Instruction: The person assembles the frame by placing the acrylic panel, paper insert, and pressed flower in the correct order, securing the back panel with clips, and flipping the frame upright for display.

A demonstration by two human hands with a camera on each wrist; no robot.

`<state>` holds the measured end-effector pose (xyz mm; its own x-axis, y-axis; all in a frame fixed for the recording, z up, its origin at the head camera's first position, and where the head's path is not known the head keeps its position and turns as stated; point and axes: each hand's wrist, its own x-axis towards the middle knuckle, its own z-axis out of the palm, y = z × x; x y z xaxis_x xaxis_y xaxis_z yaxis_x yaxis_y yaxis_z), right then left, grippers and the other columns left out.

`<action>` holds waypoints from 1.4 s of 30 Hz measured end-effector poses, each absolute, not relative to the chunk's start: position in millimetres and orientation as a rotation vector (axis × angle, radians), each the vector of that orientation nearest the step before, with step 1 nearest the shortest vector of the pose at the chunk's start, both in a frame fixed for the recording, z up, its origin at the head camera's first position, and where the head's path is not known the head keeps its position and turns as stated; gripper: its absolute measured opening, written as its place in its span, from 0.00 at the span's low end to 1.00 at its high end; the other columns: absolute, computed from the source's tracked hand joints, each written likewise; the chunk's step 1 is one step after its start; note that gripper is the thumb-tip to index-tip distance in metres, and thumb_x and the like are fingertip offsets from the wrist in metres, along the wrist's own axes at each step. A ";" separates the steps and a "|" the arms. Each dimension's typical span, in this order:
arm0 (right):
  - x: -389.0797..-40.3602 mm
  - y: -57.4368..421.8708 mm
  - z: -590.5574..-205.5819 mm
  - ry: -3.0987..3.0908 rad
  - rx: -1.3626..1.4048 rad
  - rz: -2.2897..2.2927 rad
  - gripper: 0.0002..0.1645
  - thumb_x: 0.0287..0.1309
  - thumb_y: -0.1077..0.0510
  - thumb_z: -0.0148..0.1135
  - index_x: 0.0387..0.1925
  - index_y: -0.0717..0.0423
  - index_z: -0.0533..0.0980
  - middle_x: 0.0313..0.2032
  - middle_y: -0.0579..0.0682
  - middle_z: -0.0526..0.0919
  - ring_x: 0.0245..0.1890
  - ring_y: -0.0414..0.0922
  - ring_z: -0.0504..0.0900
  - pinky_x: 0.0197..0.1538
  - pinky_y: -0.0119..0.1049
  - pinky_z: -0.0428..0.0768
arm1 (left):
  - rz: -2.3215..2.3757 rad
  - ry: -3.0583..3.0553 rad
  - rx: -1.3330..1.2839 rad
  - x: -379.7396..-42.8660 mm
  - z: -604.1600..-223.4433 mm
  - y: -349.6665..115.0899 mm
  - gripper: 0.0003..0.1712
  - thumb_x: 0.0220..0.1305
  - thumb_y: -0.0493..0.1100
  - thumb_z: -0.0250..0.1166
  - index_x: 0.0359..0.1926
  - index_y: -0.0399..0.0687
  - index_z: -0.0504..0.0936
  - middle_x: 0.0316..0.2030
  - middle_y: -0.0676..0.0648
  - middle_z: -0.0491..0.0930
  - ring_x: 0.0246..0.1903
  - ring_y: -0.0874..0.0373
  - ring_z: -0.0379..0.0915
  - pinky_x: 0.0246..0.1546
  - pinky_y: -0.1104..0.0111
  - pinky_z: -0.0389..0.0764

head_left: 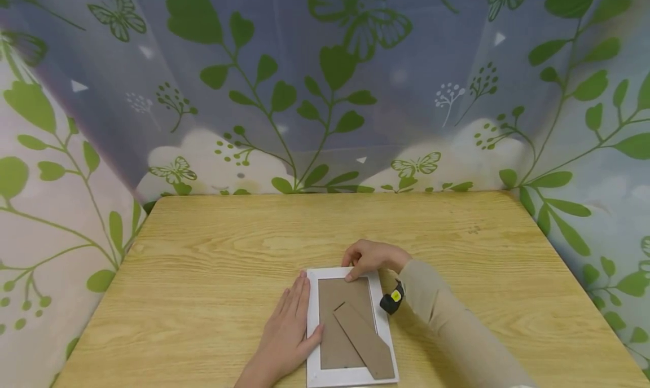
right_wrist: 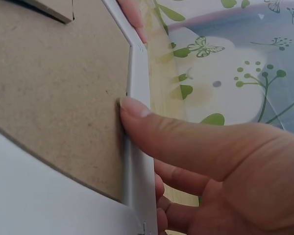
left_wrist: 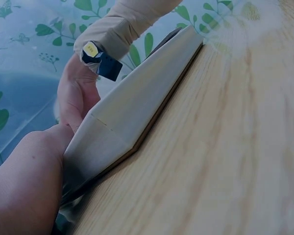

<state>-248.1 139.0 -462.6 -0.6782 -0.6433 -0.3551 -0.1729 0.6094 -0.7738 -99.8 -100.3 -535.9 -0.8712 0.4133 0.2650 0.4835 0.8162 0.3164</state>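
Observation:
A white picture frame (head_left: 313, 298) lies back side up at the near middle of the table, its brown backing board (head_left: 345, 291) and slanted stand leg (head_left: 363, 337) facing up. Along the frame's left side, my left hand (head_left: 286, 327) lies with straight fingers, its thumb over the border. At the far edge, my right hand (head_left: 373, 257) pinches the frame. The right wrist view shows that thumb (right_wrist: 161, 139) at the inner lip beside the board, with the other fingers curled below the rim. From the left wrist view, the frame's side (left_wrist: 137, 98) rises at a slant.
The wood-grain table (head_left: 203, 247) spreads out around the frame. A curtain (head_left: 284, 123) with leaves and butterflies hangs behind it and at both sides. On the right wrist sits a black strap device (head_left: 392, 299) with a yellow mark, close to the frame's right edge.

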 end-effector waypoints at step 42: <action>-245.8 140.5 -465.7 2.246 -0.520 -0.955 0.10 0.50 0.62 0.75 0.36 0.57 0.83 0.27 0.45 0.72 0.31 0.41 0.68 0.35 0.32 0.65 | -0.602 -2.806 -0.711 -99.8 -534.5 -99.7 0.51 0.67 0.58 0.56 0.76 0.31 0.46 0.77 0.37 0.43 0.76 0.48 0.40 0.74 0.54 0.51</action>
<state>-245.8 140.5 -465.7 -0.7205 -0.5678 -0.3982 -0.1070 0.6583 -0.7451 -99.8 -99.7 -534.5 -0.8685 0.4149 0.2713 0.4897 0.8033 0.3391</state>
